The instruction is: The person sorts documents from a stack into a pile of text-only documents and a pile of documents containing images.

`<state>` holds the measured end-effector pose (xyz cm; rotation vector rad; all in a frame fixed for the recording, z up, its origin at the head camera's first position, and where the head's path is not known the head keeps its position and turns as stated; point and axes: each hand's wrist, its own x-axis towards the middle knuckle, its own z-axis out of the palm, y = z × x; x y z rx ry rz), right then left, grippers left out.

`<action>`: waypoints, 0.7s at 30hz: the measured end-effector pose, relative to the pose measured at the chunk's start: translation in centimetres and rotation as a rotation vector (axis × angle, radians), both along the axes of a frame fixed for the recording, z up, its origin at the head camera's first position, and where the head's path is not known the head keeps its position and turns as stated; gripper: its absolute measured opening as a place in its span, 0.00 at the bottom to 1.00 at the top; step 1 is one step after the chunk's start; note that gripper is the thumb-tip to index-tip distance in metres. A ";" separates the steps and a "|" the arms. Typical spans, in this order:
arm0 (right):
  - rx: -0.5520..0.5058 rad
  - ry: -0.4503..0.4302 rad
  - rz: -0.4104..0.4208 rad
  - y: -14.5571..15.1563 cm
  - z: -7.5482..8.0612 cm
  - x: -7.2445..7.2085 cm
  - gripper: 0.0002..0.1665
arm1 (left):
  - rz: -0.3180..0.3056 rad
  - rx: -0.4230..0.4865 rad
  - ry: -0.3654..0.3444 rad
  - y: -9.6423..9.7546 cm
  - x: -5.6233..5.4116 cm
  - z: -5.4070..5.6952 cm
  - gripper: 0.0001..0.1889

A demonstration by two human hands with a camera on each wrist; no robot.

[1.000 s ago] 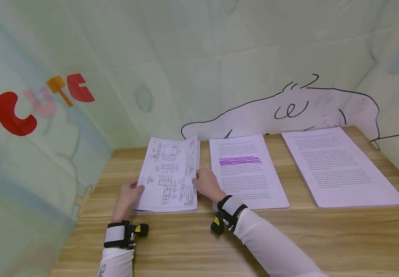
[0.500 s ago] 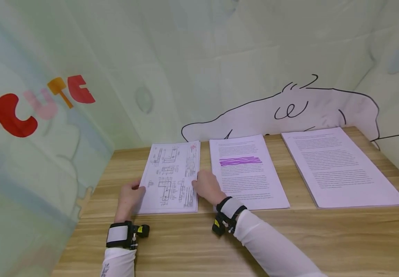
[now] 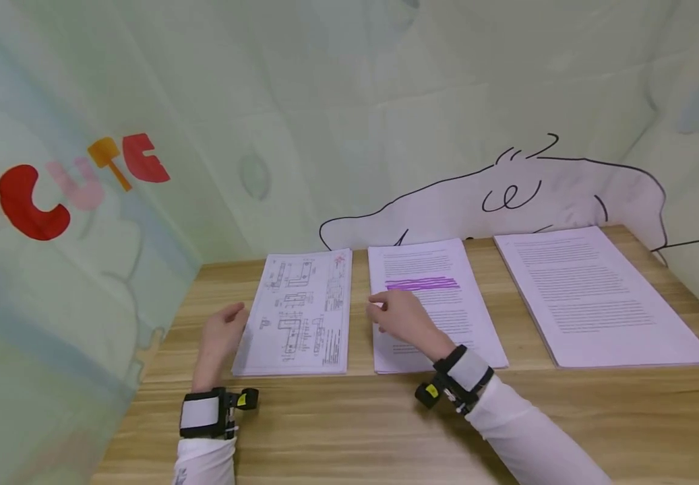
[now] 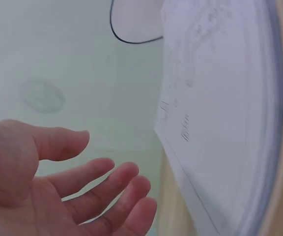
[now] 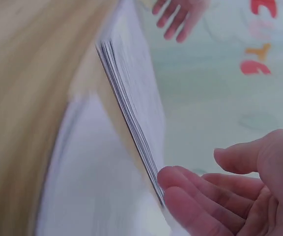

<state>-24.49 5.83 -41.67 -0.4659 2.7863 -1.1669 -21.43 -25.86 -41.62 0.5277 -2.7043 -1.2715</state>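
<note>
The left hand [image 3: 220, 330], relaxed and empty, is just beside the drawing stack [image 3: 303, 313] near the desk's [image 3: 325, 431] back left corner. The sheets should be light, floppy, slippery; grip both long sides. The right hand [image 3: 406, 316], loosely curled, empty, is over the text stack [image 3: 461, 316].

"CUTE" is spelled in chunky letters [image 3: 85, 197] on the backdrop [image 3: 300, 121], upper left; the tiny print on the paper stacks [image 3: 300, 316] can't be read tbh.
</note>
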 end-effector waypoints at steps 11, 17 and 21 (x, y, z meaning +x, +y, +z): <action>0.033 0.135 0.007 9.6 2.7 -0.2 0.25 | -0.244 -0.022 0.149 6.4 -0.4 2.0 0.20; 0.148 0.119 -0.054 14.4 3.6 0.1 0.36 | -0.382 -0.021 0.180 10.1 -0.7 1.5 0.18; 0.201 0.101 -0.114 17.7 3.6 0.5 0.42 | -0.472 -0.012 0.192 12.2 -0.6 1.2 0.18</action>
